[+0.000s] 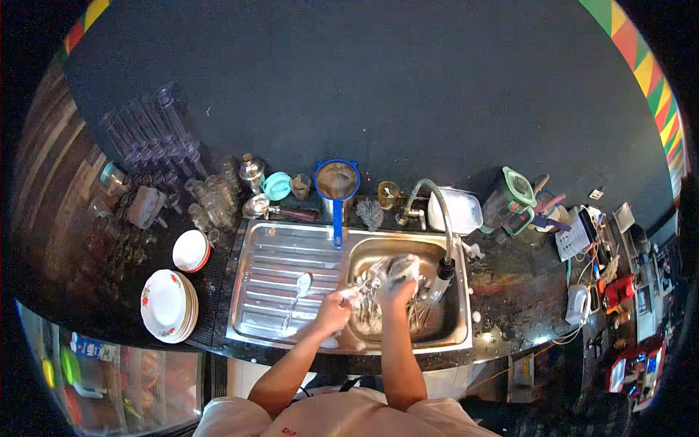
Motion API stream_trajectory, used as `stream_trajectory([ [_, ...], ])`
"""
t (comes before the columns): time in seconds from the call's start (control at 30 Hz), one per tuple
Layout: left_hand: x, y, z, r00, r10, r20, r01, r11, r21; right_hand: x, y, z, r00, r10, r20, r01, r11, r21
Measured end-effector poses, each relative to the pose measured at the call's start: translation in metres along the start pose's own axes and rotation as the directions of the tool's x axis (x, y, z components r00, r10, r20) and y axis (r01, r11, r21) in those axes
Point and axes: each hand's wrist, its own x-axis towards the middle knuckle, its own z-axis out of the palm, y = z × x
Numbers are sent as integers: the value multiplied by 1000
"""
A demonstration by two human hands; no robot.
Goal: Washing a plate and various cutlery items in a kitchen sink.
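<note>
My left hand [334, 312] is over the divider between the drainboard and the sink basin, its foamy fingers closed around what looks like a piece of cutlery [361, 288]. Above the basin [457, 317], my right hand [397, 294] grips a soapy scrubbing pad [403, 269], grey and white with suds. Beneath both hands, several spoons and forks [367, 312] lie heaped in the stainless steel basin. A foam-covered spoon [298, 295] rests on the ribbed drainboard [259, 284]. The pad and suds partly hide the piece in my left hand.
A flexible faucet [449, 235] arches over the basin's right side. Behind the sink stand a blue-rimmed strainer [337, 183], a steel wool scourer [369, 213] and a white plastic tub [454, 210]. Stacked plates [164, 306] and bowls [190, 250] sit left; a blender jug [510, 202] stands right.
</note>
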Motion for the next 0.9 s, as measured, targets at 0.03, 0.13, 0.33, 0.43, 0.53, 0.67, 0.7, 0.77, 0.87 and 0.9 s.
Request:
stream_trajectory([
  [0.03, 1, 3, -5, 1000, 11, -17, -12, 999, -50, -8, -5, -3, 988, 150, 48, -155, 977, 147],
  [0.13, 7, -8, 4, 990, -139, 7, 137, 967, -213, -44, 9, -8, 914, 291, 284, -238, 949, -208],
  [0.33, 14, -2, 31, 932, -356, 64, 350, 841, -414, -42, 31, -4, 928, 336, -160, -371, 861, -347],
  [0.43, 18, 12, 41, 854, -497, 155, 313, 252, -916, -74, 18, -1, 964, 212, 161, -110, 868, -485],
  [0.53, 34, 12, 35, 843, -428, 325, 351, -21, -936, -65, 23, -16, 930, -29, 366, 278, 707, -651],
  [0.67, 54, 15, 39, 903, -365, 226, 384, 452, -805, -53, -12, -7, 850, -38, 526, 524, 172, -834],
  [0.7, 57, 5, 40, 962, -261, 83, 260, 778, -572, -52, -21, -6, 884, 79, 460, 466, -91, -880],
  [0.77, 64, -13, 39, 964, -255, 76, 234, 674, -701, -50, -39, -5, 818, 157, 554, 575, -172, -800],
  [0.87, 66, 27, 43, 917, -362, 165, 335, 477, -813, -44, -59, -17, 635, 291, 716, 771, -172, -613],
  [0.9, 63, 31, 46, 919, -364, 150, 323, 481, -815, -42, -58, -22, 624, 296, 723, 779, -161, -606],
])
